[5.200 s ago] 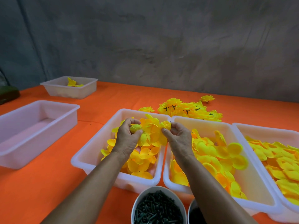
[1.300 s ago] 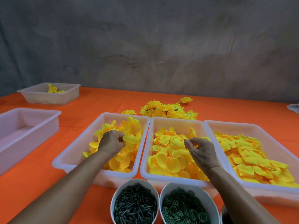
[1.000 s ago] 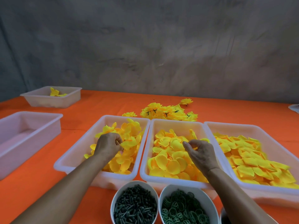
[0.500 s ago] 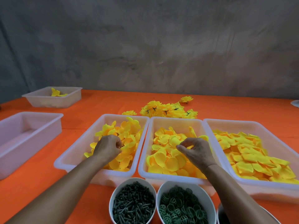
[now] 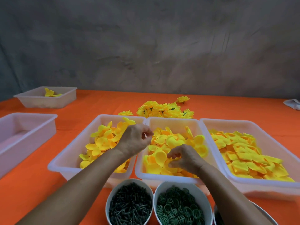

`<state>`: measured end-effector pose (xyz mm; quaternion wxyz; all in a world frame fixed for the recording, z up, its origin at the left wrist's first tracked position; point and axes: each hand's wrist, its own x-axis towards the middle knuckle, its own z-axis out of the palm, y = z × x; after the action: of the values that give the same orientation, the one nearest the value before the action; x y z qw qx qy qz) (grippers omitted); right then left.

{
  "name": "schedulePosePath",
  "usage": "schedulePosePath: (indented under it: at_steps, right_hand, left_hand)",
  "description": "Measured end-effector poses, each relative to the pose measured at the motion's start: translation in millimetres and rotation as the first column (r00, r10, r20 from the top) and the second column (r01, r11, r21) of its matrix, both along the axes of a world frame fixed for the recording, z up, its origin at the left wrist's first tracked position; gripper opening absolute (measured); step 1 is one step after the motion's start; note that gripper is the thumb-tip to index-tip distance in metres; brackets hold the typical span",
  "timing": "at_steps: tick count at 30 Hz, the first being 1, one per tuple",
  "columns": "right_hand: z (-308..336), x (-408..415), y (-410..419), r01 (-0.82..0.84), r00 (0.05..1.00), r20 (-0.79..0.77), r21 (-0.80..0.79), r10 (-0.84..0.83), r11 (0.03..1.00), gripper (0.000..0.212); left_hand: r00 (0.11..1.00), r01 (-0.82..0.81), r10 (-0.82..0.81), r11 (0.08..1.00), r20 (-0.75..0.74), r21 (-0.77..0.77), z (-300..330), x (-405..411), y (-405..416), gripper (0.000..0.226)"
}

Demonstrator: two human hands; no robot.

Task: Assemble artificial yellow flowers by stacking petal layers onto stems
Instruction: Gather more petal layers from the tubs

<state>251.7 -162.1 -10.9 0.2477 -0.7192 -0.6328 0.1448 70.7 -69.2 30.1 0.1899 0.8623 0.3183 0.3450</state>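
Three white trays of yellow petals stand side by side: the left tray (image 5: 68, 153), the middle tray (image 5: 162, 177) and the right tray (image 5: 259, 184). My left hand (image 5: 135, 141) hovers over the rims where the left and middle trays meet, fingers curled, pinching a thin pale pin (image 5: 145, 135) that barely shows. My right hand (image 5: 185, 158) reaches down into the middle tray and pinches a round yellow petal (image 5: 169, 163) between thumb and fingers. A bowl of dark green stems (image 5: 129, 207) and a bowl of green rings (image 5: 178, 208) sit at the front.
Finished yellow flowers (image 5: 164, 109) lie heaped on the orange cloth behind the trays. An empty white tray (image 5: 32, 135) is at the left, and a small tray (image 5: 48, 101) with a few petals is at the far left. A third bowl's rim (image 5: 253, 207) shows at bottom right.
My left hand has lifted out of the left tray and moved right, to the rims between the trays. My right hand has dropped lower into the middle tray onto a petal.
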Motion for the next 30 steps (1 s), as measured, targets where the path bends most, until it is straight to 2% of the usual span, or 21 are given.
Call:
schedulePosePath:
  at_steps: [2,4,6,8,11,16,21,25,30]
  right_hand:
    - [-0.6,1.3,0.9,0.024,1.0,-0.009,0.015,-0.024,1.0,0.021]
    - [-1.0,2.1,1.0,0.053,0.999,-0.014,0.063,-0.052,0.997,0.017]
    - [-0.7,2.3,0.9,0.065,0.998,-0.02,0.111,-0.063,0.992,0.011]
    - [-0.3,2.7,0.6,0.073,0.997,-0.046,0.15,-0.066,0.986,0.009]
    - [-0.5,3.1,0.9,0.096,0.99,-0.123,0.216,-0.071,0.972,0.01]
    - [2.1,3.6,-0.4,0.157,0.976,-0.194,0.318,-0.098,0.935,0.008]
    - [6.4,-1.6,-4.1,0.072,0.948,-0.319,0.259,0.015,0.963,0.006]
    - [7.1,0.2,-2.8,0.11,0.949,-0.315,0.22,-0.036,0.969,0.012]
    - [6.9,3.9,-2.2,0.198,0.936,-0.332,0.228,-0.115,0.954,0.019]
  left_hand:
    - [0.996,0.087,-0.09,0.992,-0.028,-0.093,-3.3,8.0,-2.9,0.011]
    - [0.987,0.132,-0.147,0.972,-0.068,-0.192,-8.3,15.1,-4.6,0.022]
    - [0.98,0.129,-0.159,0.966,-0.119,-0.224,-13.4,21.4,-5.1,0.029]
    - [0.985,0.115,-0.141,0.966,-0.099,-0.233,-17.7,25.0,-3.0,0.025]
    - [0.993,0.12,-0.112,0.948,0.044,-0.295,-22.0,26.7,2.4,0.024]
    - [0.953,0.198,-0.078,0.891,0.294,-0.408,-28.2,28.1,5.6,0.026]
    - [0.875,0.323,-0.068,0.82,0.48,-0.473,-32.9,25.0,10.2,0.02]
    - [0.88,0.327,-0.08,0.818,0.468,-0.474,-35.3,27.2,10.3,0.017]
    - [0.943,0.246,-0.095,0.848,0.32,-0.47,-35.4,30.9,7.1,0.024]
